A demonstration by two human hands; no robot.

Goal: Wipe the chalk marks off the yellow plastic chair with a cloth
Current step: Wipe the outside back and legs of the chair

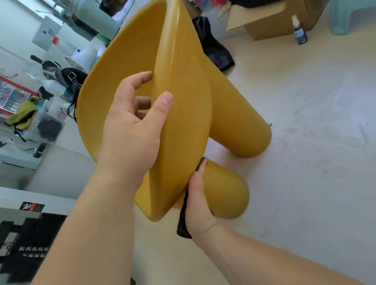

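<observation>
The feed is bright with soft, even daylight, and I can't place its source. The chair [184, 96] carries a mild sheen above the left hand [131, 130], with no blown glare. Only a faint, soft-edged shadow sits on the floor [312, 151] just above the right hand [199, 206]. The cloth [183, 227] at that hand is crushed to flat black with no detail. Far left of and below the left hand the clutter smears with blur. Straight lines bow towards the edges, and the whole view sits tilted.
</observation>
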